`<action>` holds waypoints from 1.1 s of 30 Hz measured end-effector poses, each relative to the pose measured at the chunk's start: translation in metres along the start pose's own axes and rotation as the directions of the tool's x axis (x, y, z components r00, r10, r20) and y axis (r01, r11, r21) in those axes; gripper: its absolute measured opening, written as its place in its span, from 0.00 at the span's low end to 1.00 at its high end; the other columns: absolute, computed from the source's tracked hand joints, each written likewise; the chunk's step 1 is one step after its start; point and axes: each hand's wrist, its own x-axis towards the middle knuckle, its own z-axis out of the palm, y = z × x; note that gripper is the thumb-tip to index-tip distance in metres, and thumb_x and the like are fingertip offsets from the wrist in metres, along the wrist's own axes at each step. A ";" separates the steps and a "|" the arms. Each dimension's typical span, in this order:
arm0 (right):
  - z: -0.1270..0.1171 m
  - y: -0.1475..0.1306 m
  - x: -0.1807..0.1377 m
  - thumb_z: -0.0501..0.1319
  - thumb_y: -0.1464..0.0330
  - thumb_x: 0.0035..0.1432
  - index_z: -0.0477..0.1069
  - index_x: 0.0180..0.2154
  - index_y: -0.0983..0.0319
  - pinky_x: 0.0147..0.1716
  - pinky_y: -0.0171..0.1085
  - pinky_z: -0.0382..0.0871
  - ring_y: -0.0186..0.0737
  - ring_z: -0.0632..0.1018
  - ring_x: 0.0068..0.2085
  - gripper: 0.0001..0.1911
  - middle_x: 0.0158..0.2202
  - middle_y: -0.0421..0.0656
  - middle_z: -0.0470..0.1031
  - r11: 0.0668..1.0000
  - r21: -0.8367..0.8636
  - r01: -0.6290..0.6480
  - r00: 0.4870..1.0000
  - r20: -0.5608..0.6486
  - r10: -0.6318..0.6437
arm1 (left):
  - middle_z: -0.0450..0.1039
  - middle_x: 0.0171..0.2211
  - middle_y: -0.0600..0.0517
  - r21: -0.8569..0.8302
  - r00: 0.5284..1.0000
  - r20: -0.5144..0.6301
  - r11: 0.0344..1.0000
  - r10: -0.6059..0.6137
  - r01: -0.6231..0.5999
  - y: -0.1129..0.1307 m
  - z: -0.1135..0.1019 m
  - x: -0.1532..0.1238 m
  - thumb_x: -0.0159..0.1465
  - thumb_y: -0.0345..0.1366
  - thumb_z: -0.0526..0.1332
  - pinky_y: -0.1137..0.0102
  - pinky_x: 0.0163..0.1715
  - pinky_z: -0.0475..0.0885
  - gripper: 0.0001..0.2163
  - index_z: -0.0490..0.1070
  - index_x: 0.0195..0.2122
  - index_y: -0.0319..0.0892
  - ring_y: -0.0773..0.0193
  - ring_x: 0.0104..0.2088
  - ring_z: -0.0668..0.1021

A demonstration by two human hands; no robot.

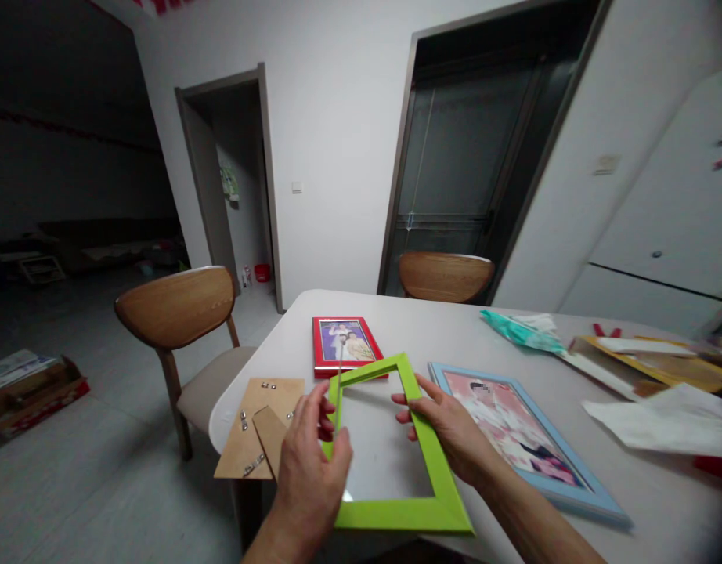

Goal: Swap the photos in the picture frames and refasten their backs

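Both my hands hold a lime green picture frame (437, 470) tilted above the near edge of the white table (455, 329). My left hand (311, 462) is closed on the frame's left side, and a thin clear pane edge rises from its fingers. My right hand (446, 423) grips the right side, fingers curled over the inner edge. A brown backing board (252, 427) with metal clips and a fold-out stand lies on the table just left of my left hand.
A red photo frame (344, 345) lies behind the green one, a light blue photo frame (525, 439) to its right. Papers, a teal bag (522, 330) and yellow frame parts (648, 360) are at the far right. Two wooden chairs (178, 309) stand around the table.
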 end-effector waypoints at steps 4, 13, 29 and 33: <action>-0.024 0.023 0.014 0.53 0.68 0.46 0.49 0.55 0.69 0.20 0.32 0.62 0.35 0.70 0.22 0.33 0.24 0.41 0.71 0.894 -0.449 0.004 0.994 -0.098 -0.054 | 0.64 0.29 0.54 -0.027 0.987 -0.093 0.991 -0.134 0.132 -0.039 -0.032 0.003 0.53 0.35 0.53 0.72 0.27 0.68 0.21 0.59 0.48 0.39 0.66 0.26 0.71; -0.037 0.049 0.027 0.50 0.71 0.48 0.61 0.47 0.72 0.39 0.38 0.62 0.47 0.73 0.41 0.23 0.41 0.56 0.71 0.271 -0.957 0.101 0.968 0.032 -0.250 | 0.64 0.24 0.56 0.123 0.973 0.019 0.967 -0.228 0.224 -0.098 -0.036 -0.017 0.52 0.35 0.51 0.72 0.24 0.66 0.20 0.60 0.47 0.36 0.66 0.22 0.70; 0.000 0.049 0.016 0.51 0.67 0.48 0.62 0.47 0.67 0.28 0.34 0.65 0.35 0.72 0.26 0.23 0.32 0.45 0.72 0.680 -0.692 0.244 0.968 0.130 -0.215 | 0.60 0.52 0.44 0.436 0.936 0.339 0.867 0.091 -0.242 -0.078 -0.024 -0.028 0.48 0.26 0.52 0.57 0.51 0.59 0.26 0.58 0.51 0.40 0.55 0.52 0.62; 0.031 0.056 0.015 0.53 0.70 0.44 0.58 0.50 0.69 0.16 0.30 0.59 0.30 0.65 0.16 0.28 0.17 0.34 0.65 0.931 -0.364 0.038 0.982 0.187 0.032 | 0.54 0.56 0.44 0.455 0.836 0.542 0.806 0.087 -0.379 -0.078 -0.010 -0.034 0.41 0.21 0.51 0.52 0.52 0.55 0.32 0.58 0.52 0.40 0.52 0.56 0.57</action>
